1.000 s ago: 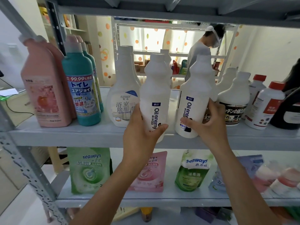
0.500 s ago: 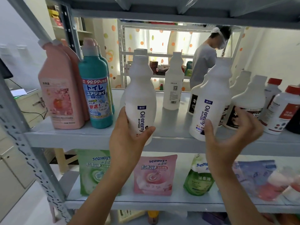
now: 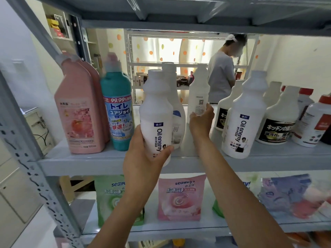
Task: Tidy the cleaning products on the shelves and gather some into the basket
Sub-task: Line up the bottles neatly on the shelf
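We judge the tidying midway: pink bottles [image 3: 80, 113] and the teal bottle [image 3: 118, 111] stand ranked on the shelf [image 3: 89, 163], with no basket in view. Our left hand [image 3: 143, 158] grips an Oil enemy bottle [image 3: 155, 119] at the front edge; our right hand [image 3: 201, 122] reaches deeper, fingers [image 3: 194, 117] curled round a plain white bottle [image 3: 198, 93].

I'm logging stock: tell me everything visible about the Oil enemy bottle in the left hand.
The Oil enemy bottle looks like white plastic, with a narrow neck, waisted shoulder and rounded body. Its front print reads vertically under a blue logo. It is held upright at the front edge of the grey shelf. The left hand grips its lower part, thumb across the front, covering the lowest print.
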`<state>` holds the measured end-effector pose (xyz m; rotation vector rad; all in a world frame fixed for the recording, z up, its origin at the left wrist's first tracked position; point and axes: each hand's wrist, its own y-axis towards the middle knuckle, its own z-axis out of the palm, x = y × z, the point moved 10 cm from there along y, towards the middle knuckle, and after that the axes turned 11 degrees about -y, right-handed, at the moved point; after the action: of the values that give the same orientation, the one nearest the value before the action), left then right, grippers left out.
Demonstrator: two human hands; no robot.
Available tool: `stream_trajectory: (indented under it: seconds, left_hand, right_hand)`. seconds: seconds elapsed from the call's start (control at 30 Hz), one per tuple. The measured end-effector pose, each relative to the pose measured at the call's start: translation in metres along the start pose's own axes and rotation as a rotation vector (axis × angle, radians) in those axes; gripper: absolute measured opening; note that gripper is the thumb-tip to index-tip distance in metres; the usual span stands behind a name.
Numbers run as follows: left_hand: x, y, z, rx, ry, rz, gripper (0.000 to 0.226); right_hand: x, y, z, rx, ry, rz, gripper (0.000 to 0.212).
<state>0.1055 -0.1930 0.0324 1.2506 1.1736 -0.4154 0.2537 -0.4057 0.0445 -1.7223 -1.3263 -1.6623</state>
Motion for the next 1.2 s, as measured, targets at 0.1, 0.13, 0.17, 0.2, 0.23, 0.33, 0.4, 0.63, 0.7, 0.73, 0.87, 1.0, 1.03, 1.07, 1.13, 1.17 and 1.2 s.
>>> stream_trajectory:
  seconds: [0.1, 0.13, 0.17, 0.2, 0.23, 0.33, 0.4, 0.63, 0.7, 0.73, 0.87, 1.0, 1.03, 1.07, 1.13, 1.17, 1.2]
  left_hand:
    - [0.003, 0.003, -0.003, 0.014, -0.005, -0.002, 0.074]
    - [0.004, 0.003, -0.003, 0.021, -0.005, -0.002, 0.074]
    - [0.004, 0.004, -0.003, 0.029, -0.008, -0.002, 0.075]
    - [0.005, 0.005, -0.003, 0.035, -0.012, -0.003, 0.075]
    - [0.006, 0.005, -0.003, 0.04, -0.015, -0.004, 0.076]
    - [0.007, 0.005, -0.003, 0.051, -0.016, 0.002, 0.076]
    - [0.009, 0.006, -0.003, 0.055, -0.021, 0.009, 0.076]
    - [0.01, 0.007, -0.004, 0.068, -0.036, 0.018, 0.077]
    - [0.01, 0.007, -0.004, 0.072, -0.045, 0.017, 0.077]
    - [0.011, 0.007, -0.004, 0.074, -0.045, 0.018, 0.076]
    - [0.01, 0.007, -0.003, 0.076, -0.038, 0.02, 0.076]
    - [0.01, 0.006, -0.003, 0.066, -0.048, 0.011, 0.074]
    - [0.01, 0.006, -0.003, 0.064, -0.049, 0.009, 0.073]
    - [0.01, 0.006, -0.003, 0.061, -0.049, 0.009, 0.073]
    - [0.009, 0.005, -0.003, 0.052, -0.042, 0.014, 0.073]
    - [0.008, 0.004, -0.003, 0.044, -0.037, 0.019, 0.074]
    - [0.006, 0.003, -0.002, 0.035, -0.032, 0.024, 0.074]
  right_hand:
    - [-0.007, 0.022, 0.003, -0.042, -0.043, 0.103, 0.08]
    - [-0.007, 0.028, 0.005, -0.041, -0.059, 0.11, 0.086]
    - [-0.009, 0.035, 0.008, -0.033, -0.078, 0.108, 0.088]
    - [-0.01, 0.039, 0.011, -0.025, -0.105, 0.106, 0.088]
    - [-0.012, 0.044, 0.014, -0.02, -0.138, 0.103, 0.086]
    - [-0.021, 0.048, 0.02, 0.023, -0.212, 0.094, 0.076]
    - [-0.023, 0.046, 0.019, 0.032, -0.233, 0.085, 0.071]
    - [-0.018, 0.018, 0.005, 0.04, -0.306, 0.044, 0.069]
    - [-0.014, 0.002, -0.004, 0.027, -0.321, 0.026, 0.069]
    - [-0.013, -0.006, -0.009, 0.016, -0.336, 0.015, 0.07]
    - [-0.004, -0.038, -0.024, -0.013, -0.363, -0.052, 0.067]
    - [0.004, -0.065, -0.042, -0.018, -0.342, -0.082, 0.063]
    - [0.006, -0.071, -0.046, -0.022, -0.333, -0.091, 0.062]
    - [0.008, -0.078, -0.051, -0.026, -0.325, -0.101, 0.063]
    - [0.013, -0.091, -0.06, -0.025, -0.303, -0.124, 0.064]
    - [0.015, -0.099, -0.064, -0.017, -0.285, -0.133, 0.064]
    - [0.015, -0.107, -0.069, 0.0, -0.259, -0.136, 0.063]
